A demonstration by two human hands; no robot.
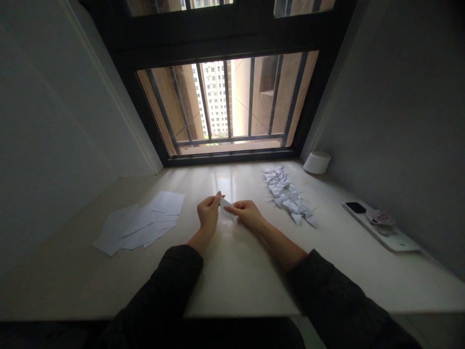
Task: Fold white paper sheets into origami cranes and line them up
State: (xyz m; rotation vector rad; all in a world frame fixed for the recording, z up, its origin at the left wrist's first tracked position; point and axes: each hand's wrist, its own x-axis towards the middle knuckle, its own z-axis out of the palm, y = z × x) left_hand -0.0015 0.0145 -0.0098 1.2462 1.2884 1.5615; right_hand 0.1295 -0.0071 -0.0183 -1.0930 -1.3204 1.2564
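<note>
My left hand (209, 212) and my right hand (247, 214) meet over the middle of the pale table (232, 271). Between them they pinch a small folded piece of white paper (227, 209), the left at its upper end, the right at its lower right. Both hands have their fingers closed on the paper. Dark sleeves cover both forearms.
A loose spread of white paper sheets (140, 223) lies to the left. A pile of several folded white paper figures (288, 196) lies to the right. Farther right are a white round container (317, 162), a phone (356, 207) and a flat white tray (395, 237). A barred window (227, 102) stands behind.
</note>
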